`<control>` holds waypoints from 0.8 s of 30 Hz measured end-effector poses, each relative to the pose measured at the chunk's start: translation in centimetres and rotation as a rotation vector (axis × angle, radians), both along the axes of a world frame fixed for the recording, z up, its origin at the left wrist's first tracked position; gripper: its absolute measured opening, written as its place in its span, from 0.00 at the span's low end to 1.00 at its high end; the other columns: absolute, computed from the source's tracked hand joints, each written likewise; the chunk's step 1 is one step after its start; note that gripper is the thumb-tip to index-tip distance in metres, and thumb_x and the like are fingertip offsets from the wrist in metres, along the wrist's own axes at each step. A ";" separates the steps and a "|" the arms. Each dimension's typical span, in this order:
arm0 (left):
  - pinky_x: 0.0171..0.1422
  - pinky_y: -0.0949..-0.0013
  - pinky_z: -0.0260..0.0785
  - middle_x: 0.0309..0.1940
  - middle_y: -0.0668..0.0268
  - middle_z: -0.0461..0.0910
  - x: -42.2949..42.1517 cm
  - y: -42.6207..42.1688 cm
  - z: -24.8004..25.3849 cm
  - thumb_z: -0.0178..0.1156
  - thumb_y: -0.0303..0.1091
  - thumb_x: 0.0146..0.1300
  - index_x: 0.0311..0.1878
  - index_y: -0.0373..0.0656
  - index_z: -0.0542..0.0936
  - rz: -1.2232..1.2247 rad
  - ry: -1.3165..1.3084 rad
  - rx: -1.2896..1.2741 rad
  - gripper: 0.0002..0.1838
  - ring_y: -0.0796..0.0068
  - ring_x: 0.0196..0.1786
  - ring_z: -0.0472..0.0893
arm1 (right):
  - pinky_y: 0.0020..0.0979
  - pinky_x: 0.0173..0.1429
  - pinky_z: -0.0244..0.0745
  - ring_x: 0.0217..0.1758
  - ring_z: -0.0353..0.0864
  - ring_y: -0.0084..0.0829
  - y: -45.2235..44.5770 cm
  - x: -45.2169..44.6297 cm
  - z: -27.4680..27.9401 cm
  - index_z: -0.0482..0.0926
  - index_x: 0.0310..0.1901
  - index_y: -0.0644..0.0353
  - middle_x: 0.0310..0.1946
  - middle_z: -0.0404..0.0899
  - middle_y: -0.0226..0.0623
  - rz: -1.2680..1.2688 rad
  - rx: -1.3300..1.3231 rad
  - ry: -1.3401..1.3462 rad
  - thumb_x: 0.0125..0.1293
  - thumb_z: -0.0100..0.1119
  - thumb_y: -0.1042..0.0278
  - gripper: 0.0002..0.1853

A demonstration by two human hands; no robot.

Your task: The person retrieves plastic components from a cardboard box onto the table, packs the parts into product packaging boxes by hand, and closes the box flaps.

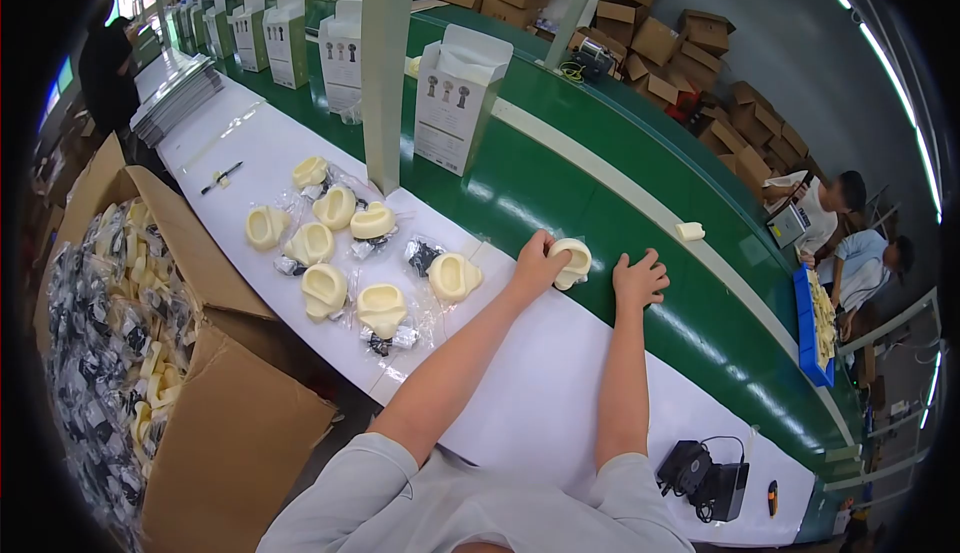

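My left hand is closed on the near side of a cream plastic part with a ring-like rounded body, at the edge of the green conveyor belt. To its right, my right hand hovers over the belt with its fingers apart, holding nothing. On the white table left of my arms lie several similar cream parts, many on clear plastic bags with dark and silvery bagged pieces. A smaller cream piece rests farther across the belt.
A large open cardboard box of bagged parts stands at the left. Open printed cartons line the belt beside a post. A black device with cable and an orange-black cutter lie at right. Co-workers sit beyond a blue tray.
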State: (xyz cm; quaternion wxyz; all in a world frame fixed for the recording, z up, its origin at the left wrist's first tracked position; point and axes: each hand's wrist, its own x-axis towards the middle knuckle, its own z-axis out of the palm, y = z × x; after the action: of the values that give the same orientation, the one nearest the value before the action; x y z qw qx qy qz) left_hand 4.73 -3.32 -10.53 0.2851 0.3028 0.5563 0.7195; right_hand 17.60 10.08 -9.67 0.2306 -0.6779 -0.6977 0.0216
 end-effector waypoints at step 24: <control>0.34 0.72 0.64 0.26 0.66 0.69 0.1 -0.1 0.3 0.62 0.35 0.48 0.31 0.40 0.67 -0.016 -0.024 -0.044 0.14 0.77 0.29 0.68 | 0.58 0.60 0.46 0.64 0.50 0.45 0.3 0.6 0.4 0.74 0.43 0.51 0.58 0.59 0.42 -0.001 0.017 0.054 0.60 0.53 0.47 0.18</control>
State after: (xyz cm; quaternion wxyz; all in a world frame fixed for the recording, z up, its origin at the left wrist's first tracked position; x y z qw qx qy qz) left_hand 4.86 -3.38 -10.28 0.3040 0.2921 0.5662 0.7083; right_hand 18.20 10.42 -9.25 0.2551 -0.6754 -0.6911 0.0341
